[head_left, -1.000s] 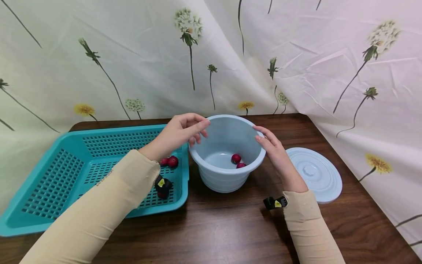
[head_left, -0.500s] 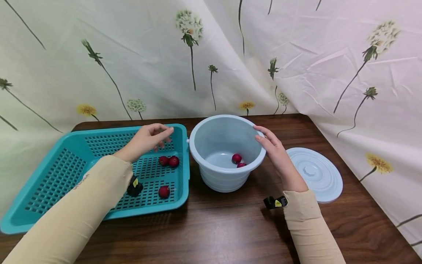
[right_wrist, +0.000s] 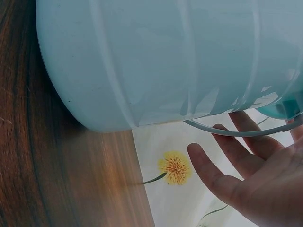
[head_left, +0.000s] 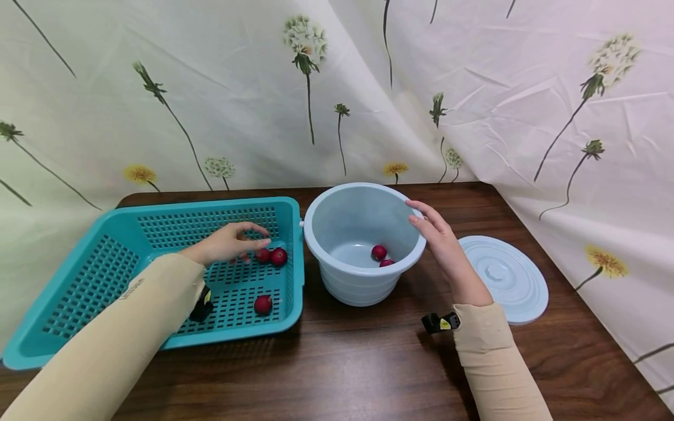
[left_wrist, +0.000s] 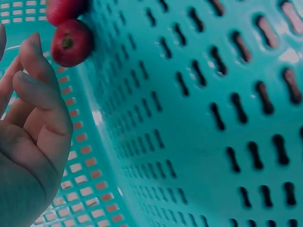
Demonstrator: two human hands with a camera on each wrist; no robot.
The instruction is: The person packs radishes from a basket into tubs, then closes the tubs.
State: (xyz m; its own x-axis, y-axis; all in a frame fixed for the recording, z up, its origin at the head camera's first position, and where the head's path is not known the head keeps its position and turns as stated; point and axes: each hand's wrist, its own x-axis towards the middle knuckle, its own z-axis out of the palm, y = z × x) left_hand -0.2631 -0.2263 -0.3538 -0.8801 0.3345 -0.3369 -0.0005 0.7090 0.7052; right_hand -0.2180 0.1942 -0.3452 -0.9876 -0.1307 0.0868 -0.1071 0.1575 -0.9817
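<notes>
My left hand (head_left: 231, 242) is low in the turquoise basket (head_left: 296, 275), fingers loosely bent and holding nothing. Its fingertips are right at two red radishes (head_left: 278, 256) lying against each other; the left wrist view shows the nearer radish (left_wrist: 72, 42) just beyond the fingers. A third radish (head_left: 262, 304) lies nearer the front of the basket. My right hand (head_left: 442, 245) rests on the right rim of the light blue bucket (head_left: 360, 286). In the right wrist view its relaxed fingers (right_wrist: 236, 151) extend along the outer wall, beside the bucket's handle (right_wrist: 246, 133).
Two radishes (head_left: 378, 252) lie at the bottom of the bucket. A round light blue lid (head_left: 505, 278) lies flat on the wooden table (head_left: 337, 368) at the right, beside my right forearm. A flower-printed cloth (head_left: 237, 105) hangs behind the table.
My left hand has moved left from over the bucket's rim to above the basket, then down to the two touching radishes. The right hand has stayed on the rim.
</notes>
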